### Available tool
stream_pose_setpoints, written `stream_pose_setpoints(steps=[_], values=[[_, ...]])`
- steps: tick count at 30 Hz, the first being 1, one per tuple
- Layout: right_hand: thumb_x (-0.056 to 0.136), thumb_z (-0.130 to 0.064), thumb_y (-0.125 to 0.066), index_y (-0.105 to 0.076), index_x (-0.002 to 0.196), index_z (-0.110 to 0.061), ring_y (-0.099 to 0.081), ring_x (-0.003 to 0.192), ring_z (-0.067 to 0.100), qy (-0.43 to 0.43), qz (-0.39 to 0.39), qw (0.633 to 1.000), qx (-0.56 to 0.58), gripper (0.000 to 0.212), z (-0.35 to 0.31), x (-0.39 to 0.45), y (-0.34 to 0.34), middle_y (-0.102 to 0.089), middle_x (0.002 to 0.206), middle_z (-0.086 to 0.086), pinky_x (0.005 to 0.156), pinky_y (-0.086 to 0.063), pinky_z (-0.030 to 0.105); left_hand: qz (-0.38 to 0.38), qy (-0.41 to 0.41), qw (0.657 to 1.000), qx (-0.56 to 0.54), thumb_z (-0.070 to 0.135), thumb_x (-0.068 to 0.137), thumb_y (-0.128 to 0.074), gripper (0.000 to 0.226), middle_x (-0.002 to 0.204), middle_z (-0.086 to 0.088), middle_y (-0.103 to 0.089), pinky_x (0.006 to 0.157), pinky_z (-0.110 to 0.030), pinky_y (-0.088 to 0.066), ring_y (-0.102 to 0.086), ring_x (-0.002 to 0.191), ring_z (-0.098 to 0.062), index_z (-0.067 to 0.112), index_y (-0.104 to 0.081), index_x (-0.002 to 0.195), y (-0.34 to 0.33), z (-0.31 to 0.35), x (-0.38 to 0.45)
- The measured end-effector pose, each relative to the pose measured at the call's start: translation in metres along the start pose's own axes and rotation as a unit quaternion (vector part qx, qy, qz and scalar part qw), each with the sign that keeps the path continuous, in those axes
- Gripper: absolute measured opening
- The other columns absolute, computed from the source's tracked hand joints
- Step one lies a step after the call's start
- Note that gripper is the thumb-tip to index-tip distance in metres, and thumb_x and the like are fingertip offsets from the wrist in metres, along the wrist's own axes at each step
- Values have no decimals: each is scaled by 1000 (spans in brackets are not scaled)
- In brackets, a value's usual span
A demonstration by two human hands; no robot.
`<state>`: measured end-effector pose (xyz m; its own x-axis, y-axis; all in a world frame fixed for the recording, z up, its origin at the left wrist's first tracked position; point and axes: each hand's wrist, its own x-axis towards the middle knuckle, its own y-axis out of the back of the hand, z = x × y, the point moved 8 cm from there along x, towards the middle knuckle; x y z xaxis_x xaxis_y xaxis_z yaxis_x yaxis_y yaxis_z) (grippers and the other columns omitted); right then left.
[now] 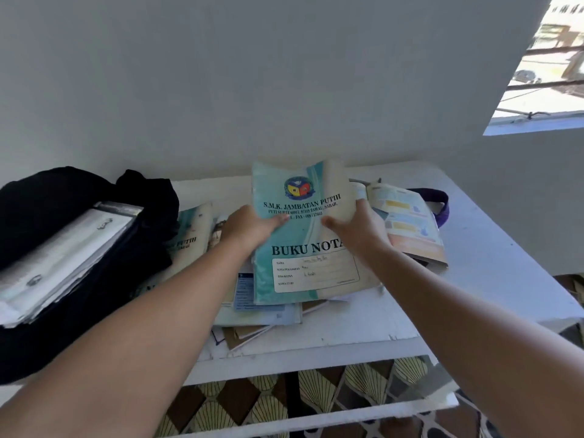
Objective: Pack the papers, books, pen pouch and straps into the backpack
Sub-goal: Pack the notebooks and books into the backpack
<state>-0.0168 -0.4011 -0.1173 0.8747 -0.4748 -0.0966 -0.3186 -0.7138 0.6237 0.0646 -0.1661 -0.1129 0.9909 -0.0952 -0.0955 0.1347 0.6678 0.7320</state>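
While both thumbs pinch the teal "Buku Nota" notebook point(303, 235) above the book pile mid-surface point(493, 248), left hand point(249, 230) and right hand point(357, 235) should square it, then slide it spine-first into the black backpack point(47, 197) at the surface's left edge, beside the papers point(63, 257) already inside.

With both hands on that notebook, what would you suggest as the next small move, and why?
Probably carry the notebook left to the open backpack. The left hand and right hand grip its sides, tilting it above the book pile, and papers already sit in the backpack.
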Motion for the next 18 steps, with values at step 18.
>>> stream_pose_setpoints(steps=[18], values=[[96, -41, -71, -54, 127, -16, -75, 89, 25, 67, -271, 957, 79, 43, -124, -76, -166, -69, 108, 10, 90, -62, 51, 159, -99, 906, 379, 4, 86, -55, 27, 117, -10, -54, 90, -42, -46, -44, 113, -33, 16, -66, 108, 121, -72, -50]])
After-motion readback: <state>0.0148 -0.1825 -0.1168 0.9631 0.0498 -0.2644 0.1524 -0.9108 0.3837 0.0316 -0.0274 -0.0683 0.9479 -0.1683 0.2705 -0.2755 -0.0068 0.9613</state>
